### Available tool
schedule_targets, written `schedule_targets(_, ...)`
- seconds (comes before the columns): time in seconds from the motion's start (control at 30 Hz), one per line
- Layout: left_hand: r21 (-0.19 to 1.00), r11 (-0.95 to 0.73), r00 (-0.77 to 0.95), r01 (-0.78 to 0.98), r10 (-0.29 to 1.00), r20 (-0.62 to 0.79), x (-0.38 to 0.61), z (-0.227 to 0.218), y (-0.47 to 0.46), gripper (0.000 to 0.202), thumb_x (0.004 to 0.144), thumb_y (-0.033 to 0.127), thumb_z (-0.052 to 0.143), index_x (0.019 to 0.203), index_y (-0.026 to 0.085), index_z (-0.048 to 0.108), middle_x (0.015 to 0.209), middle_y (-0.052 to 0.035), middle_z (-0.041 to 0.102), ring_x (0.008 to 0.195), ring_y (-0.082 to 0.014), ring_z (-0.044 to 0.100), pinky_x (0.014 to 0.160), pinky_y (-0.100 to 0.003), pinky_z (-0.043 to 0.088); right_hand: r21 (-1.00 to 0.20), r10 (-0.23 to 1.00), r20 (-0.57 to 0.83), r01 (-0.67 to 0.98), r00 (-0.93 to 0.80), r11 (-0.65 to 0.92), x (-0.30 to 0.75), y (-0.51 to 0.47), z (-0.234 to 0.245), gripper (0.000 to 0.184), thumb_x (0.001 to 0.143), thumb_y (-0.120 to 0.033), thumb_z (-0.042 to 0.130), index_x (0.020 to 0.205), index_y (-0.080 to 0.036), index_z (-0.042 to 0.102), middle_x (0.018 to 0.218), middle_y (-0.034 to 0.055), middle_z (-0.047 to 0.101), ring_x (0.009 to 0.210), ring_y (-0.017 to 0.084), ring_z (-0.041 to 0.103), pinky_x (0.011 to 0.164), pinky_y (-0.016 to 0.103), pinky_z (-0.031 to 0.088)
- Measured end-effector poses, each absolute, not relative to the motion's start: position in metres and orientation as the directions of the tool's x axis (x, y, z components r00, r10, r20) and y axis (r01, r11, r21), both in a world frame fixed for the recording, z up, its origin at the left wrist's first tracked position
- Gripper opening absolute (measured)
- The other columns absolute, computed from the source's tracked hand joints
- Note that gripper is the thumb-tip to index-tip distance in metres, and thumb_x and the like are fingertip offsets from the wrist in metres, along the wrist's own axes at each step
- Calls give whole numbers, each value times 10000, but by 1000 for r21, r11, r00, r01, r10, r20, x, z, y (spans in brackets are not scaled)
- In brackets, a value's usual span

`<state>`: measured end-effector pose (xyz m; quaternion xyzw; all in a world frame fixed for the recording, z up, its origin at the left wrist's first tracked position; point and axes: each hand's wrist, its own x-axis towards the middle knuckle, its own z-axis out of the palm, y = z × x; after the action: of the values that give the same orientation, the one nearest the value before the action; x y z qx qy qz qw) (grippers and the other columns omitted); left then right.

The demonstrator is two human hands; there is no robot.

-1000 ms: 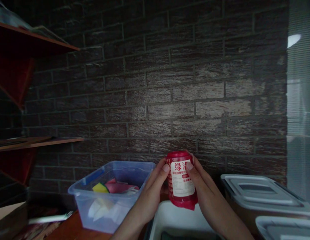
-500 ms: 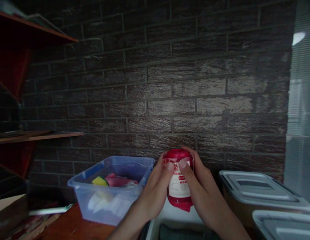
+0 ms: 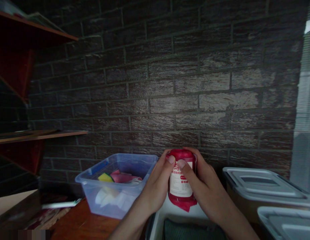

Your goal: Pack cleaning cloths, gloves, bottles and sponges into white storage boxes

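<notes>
Between both hands I hold a roll of red plastic bags (image 3: 180,182) upright, with a white label printed in red on its front. A loose red flap hangs from its lower end. My left hand (image 3: 158,185) is wrapped round the left side, thumb on the label's upper edge. On the other side my right hand (image 3: 204,186) grips it, its thumb also pressed on the front. The fingers behind the roll are mostly hidden. Below it stands an open white bin (image 3: 158,221) with dark green cloth (image 3: 192,230) inside.
To the left, a clear bluish plastic tub (image 3: 115,200) contains a yellow sponge (image 3: 105,177), pink cloth and white items. Two grey-lidded boxes (image 3: 265,181) stand at the right. Wooden shelves (image 3: 45,134) jut from the left, and a dark brick wall (image 3: 155,83) closes the back.
The view has turned slightly, so the tub and lidded boxes sit a little further right. The roll has turned slightly in my hands, and both still hold it.
</notes>
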<state>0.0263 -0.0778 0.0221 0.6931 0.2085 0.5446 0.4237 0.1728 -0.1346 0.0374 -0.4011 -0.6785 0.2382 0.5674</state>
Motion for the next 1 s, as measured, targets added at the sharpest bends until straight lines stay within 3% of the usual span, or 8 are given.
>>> schedule_targets(0.13, 817, -572, 407, -78, 729, 550, 20, 28, -89, 437, 1039, 448, 442, 1438, 272, 459, 1441, -51, 580, 1307, -260, 539, 1070, -372, 413, -826, 843, 533, 267, 79, 497, 174, -127, 26, 576, 995, -611, 449, 1472, -289, 432, 1215, 78, 686, 1082, 256, 660, 949, 414, 525)
schedule_targets(0.3, 819, -567, 513, -88, 678, 526, 11, 34, -93, 709, 970, 402, 581, 1588, 286, 253, 1462, -91, 571, 1338, -321, 530, 1141, -477, 373, -860, 849, 493, 258, 191, 441, 175, -121, 15, 638, 995, -675, 353, 1568, -395, 333, 1474, 48, 549, 1387, 284, 480, 1165, 521, 342)
schedule_targets(0.53, 831, -519, 330, -200, 762, 556, 23, 24, -83, 575, 1005, 532, 451, 1515, 269, 428, 1417, -96, 615, 1310, -304, 563, 1116, -456, 414, -837, 861, 505, 279, 61, 471, 178, -127, 16, 726, 998, -616, 436, 1619, -423, 112, 1637, -11, 344, 1510, 251, 297, 1234, 519, 209)
schedule_targets(0.67, 799, -557, 212, -228, 772, 599, 29, 19, -74, 555, 1022, 565, 368, 1461, 250, 496, 1419, -94, 613, 1296, -293, 569, 1101, -433, 430, -777, 826, 561, 310, -53, 548, 177, -132, 18, 855, 986, -437, 554, 1630, -367, -4, 1603, 19, 401, 1447, 233, 401, 1216, 482, 278)
schedule_targets(0.77, 790, -578, 210, -204, 763, 612, 28, 20, -74, 536, 1035, 547, 340, 1464, 261, 487, 1445, -82, 589, 1273, -286, 579, 1082, -421, 439, -753, 794, 601, 270, -92, 601, 174, -133, 21, 945, 945, -358, 636, 1631, -352, -14, 1515, 35, 513, 1325, 226, 540, 1152, 440, 394)
schedule_targets(0.83, 785, -591, 250, -185, 745, 619, 26, 21, -78, 527, 1034, 530, 366, 1496, 285, 435, 1461, -73, 571, 1243, -284, 595, 1057, -421, 453, -746, 785, 613, 259, -95, 614, 173, -133, 22, 944, 940, -388, 653, 1629, -365, 9, 1494, 32, 536, 1296, 228, 568, 1127, 430, 428)
schedule_targets(0.9, 782, -600, 290, -168, 728, 621, 24, 23, -82, 537, 1026, 508, 416, 1522, 304, 384, 1473, -68, 557, 1240, -284, 594, 1063, -421, 445, -750, 794, 603, 283, -80, 598, 173, -133, 23, 877, 965, -459, 608, 1628, -384, 39, 1515, 30, 518, 1330, 242, 543, 1131, 453, 420)
schedule_targets(1.0, 784, -602, 308, -151, 725, 616, 23, 22, -86, 539, 1029, 482, 429, 1532, 304, 359, 1500, -65, 533, 1314, -283, 543, 1114, -416, 398, -769, 819, 573, 325, -31, 550, 175, -133, 22, 695, 1023, -532, 454, 1620, -416, 117, 1607, 1, 403, 1455, 256, 404, 1197, 508, 313)
